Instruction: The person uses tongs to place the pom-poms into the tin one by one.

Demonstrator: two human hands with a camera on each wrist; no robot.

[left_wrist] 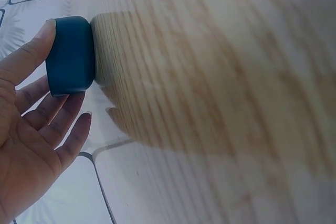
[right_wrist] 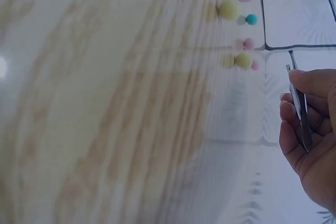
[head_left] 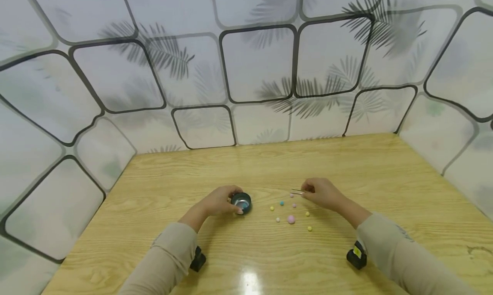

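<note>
Left hand (head_left: 221, 201) grips the small dark dish (head_left: 241, 202) to steady it on the table (head_left: 385, 179), while right hand (head_left: 321, 193) pinches tweezers (head_left: 297, 192), tips aimed toward the scattered beads (head_left: 291, 219)

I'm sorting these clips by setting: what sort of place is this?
Probably a staged tabletop booth rather than a lived-in room: a light wooden table closed in on three sides by white panels printed with dark frames and palm leaves, with only small coloured pompom balls and a small dark round tin on it.
</note>
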